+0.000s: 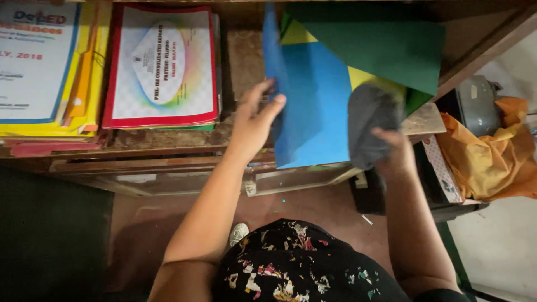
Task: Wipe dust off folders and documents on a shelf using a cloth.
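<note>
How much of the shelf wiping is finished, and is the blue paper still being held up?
Done: hard to tell; the bare shelf beside the papers looks worn, so wiped parts cannot be picked out. In hand: the left hand lifts the blue paper by its edge, while the right hand presses a grey cloth against the coloured sheets. Left: the red-bordered booklet and the yellow folder stack lie untouched.

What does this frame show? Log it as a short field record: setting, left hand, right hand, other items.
setting: wooden shelf seen from above, with stacked papers
left hand: left hand lifts the edge of a blue paper sheet
right hand: right hand grips a grey cloth pressed on the sheets
sheets: green sheet and yellow sheet overlap the blue one
other items: red-bordered booklet; orange bag
</note>
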